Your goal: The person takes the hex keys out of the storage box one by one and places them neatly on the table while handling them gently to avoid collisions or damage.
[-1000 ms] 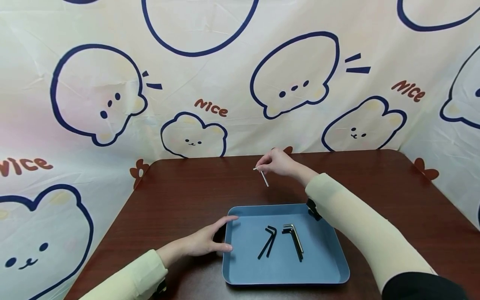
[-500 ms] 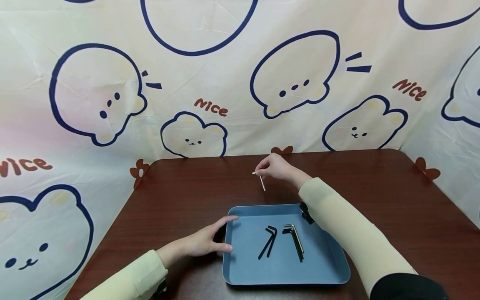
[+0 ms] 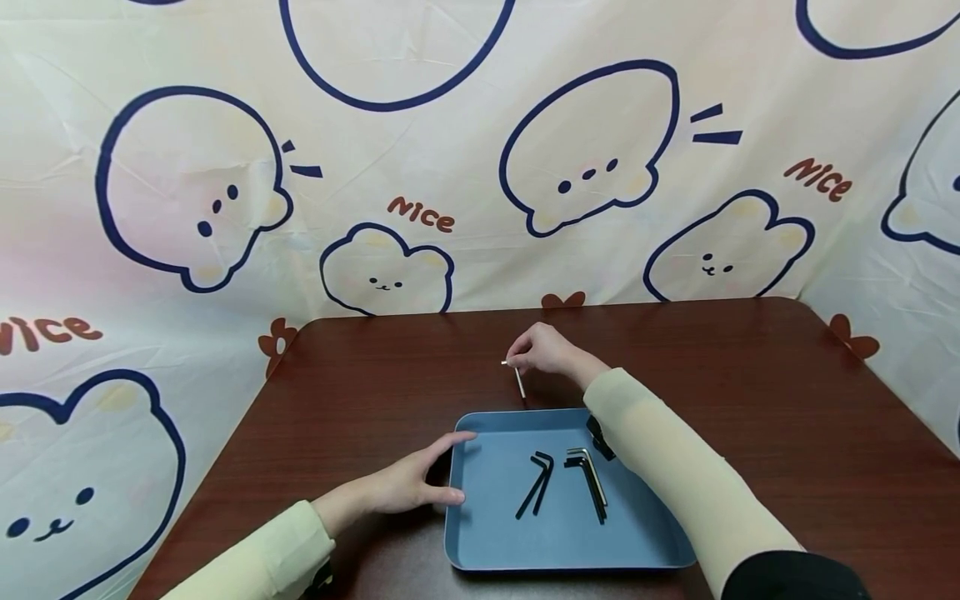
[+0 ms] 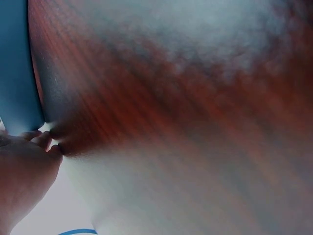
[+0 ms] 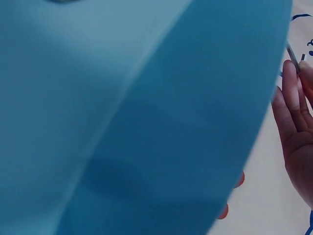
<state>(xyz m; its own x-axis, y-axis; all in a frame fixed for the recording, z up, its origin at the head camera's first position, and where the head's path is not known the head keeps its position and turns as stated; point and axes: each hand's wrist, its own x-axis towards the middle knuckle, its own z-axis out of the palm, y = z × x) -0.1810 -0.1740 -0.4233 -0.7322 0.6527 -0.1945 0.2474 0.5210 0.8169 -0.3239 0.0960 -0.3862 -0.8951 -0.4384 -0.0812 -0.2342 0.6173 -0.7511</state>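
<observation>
My right hand point(image 3: 553, 350) pinches a silver hex key point(image 3: 520, 382) by its bent end, just beyond the far rim of a blue tray point(image 3: 495, 542). The key's long leg hangs down. My left hand point(image 3: 393, 483) rests at the tray's left rim, thumb and index finger spread and straight; its other fingers are hidden in the head view. Inside the tray lie two crossed black hex keys point(image 3: 543, 485) and, to their right, a silver hex key point(image 3: 597, 479) beside black ones point(image 3: 592, 492). The right wrist view has the held key at its right edge, partly cut off.
The tray stands on a dark reddish-brown wooden table point(image 3: 375, 375). Behind and beside the table hangs a pale cloth point(image 3: 480, 167) printed with cartoon bears. My right sleeve point(image 3: 660, 450) passes over the tray's right side.
My right hand has come down and slightly left toward the tray's far rim, carrying the silver hex key. The left hand, the tray and the keys in it have stayed put.
</observation>
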